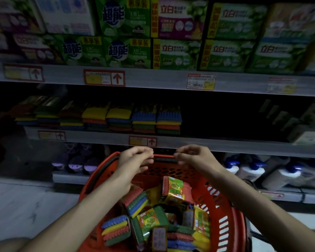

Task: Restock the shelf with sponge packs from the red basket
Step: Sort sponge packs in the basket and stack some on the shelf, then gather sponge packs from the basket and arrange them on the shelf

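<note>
The red basket (224, 202) sits low in front of me, filled with several sponge packs (173, 190) in red, blue, yellow and green layers, some with green labels. My left hand (135, 159) and my right hand (193, 156) hover side by side over the basket's far rim. Their fingers are loosely curled, with the fingertips next to the dark handle (164, 159), and neither holds a pack. On the middle shelf (207, 142), stacked sponge packs (144, 119) fill the left half. The right part of that shelf is dark.
Boxed soap packs (176, 35) fill the top shelf above price tags (104, 78). White bottles with blue caps (251, 170) stand on the bottom shelf at right, with dark round items (75, 164) at left. Pale floor (22, 208) lies to the left of the basket.
</note>
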Demonstrator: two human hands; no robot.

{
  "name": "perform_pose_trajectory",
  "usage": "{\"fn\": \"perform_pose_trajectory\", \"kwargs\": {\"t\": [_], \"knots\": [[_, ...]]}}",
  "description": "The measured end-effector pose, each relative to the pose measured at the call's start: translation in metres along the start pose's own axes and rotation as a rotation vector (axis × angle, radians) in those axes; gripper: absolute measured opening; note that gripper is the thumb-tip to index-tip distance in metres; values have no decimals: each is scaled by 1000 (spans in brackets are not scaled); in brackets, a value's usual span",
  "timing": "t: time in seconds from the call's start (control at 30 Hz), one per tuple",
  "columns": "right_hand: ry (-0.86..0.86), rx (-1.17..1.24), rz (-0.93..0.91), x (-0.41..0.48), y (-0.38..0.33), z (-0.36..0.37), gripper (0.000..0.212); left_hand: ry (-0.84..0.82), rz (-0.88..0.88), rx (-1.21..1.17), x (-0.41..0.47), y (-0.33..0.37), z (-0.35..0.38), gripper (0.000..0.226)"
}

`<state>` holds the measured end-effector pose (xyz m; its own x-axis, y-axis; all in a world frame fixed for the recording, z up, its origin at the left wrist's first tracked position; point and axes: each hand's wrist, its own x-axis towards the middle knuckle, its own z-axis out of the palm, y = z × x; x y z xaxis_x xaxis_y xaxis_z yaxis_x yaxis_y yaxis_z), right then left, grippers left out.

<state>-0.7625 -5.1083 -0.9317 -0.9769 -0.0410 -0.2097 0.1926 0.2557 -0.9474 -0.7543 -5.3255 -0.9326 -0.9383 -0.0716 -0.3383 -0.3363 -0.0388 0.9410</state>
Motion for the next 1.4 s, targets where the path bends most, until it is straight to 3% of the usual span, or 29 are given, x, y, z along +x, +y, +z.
{"fn": "perform_pose_trajectory", "kwargs": {"t": [0.27,0.47,0.6,0.7,0.9,1.17,1.3,1.4], "knots": [[-172,-526,5,-13,59,-4,44,-116,178,492,-5,-47,-9,20],[-395,-912,12,-25,88,13,44,-249,344,1235,0,-86,-16,49],[-529,-913,44,-40,100,29,44,-290,357,1631,5,-109,-25,64],[-557,-904,125,-46,107,36,70,-240,277,1702,12,-122,-34,77],[-669,-1026,228,-50,119,46,99,-172,130,1715,24,-144,-46,105],[-720,-1031,191,-48,116,49,72,-236,53,1752,35,-158,-50,122],[-688,-719,269,-42,106,46,48,-259,54,1749,34,-161,-48,119],[-571,-526,347,-36,103,34,42,-246,75,1733,31,-161,-45,111]]}}
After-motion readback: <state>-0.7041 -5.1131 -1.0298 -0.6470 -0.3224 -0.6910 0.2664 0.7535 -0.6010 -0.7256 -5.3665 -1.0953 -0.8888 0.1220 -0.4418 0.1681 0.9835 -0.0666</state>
